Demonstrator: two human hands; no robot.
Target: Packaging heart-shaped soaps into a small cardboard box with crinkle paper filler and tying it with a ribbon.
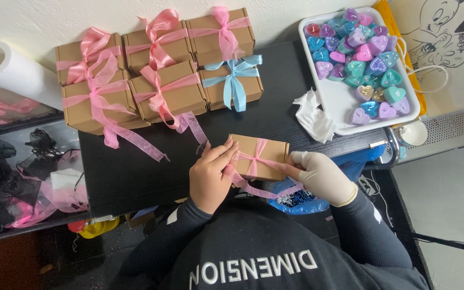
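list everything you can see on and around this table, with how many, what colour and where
Box in hand: 1, brown card with pink ribbon, front edge of the table, between both hands.
Pink-ribboned boxes: 5, brown, stacked at the back left.
Blue-ribboned box: 1, brown, right of that stack.
Tray: 1, white, back right.
Heart-shaped pieces: many, purple, teal, pink and blue, in the tray.
Crumpled tissue: 1, white, beside the tray's left edge.
Paper roll: 1, white, far left.
Table: 1, black.
Left hand: bare, on the box's left end, touching ribbon.
Right hand: white glove, at the box's right end.
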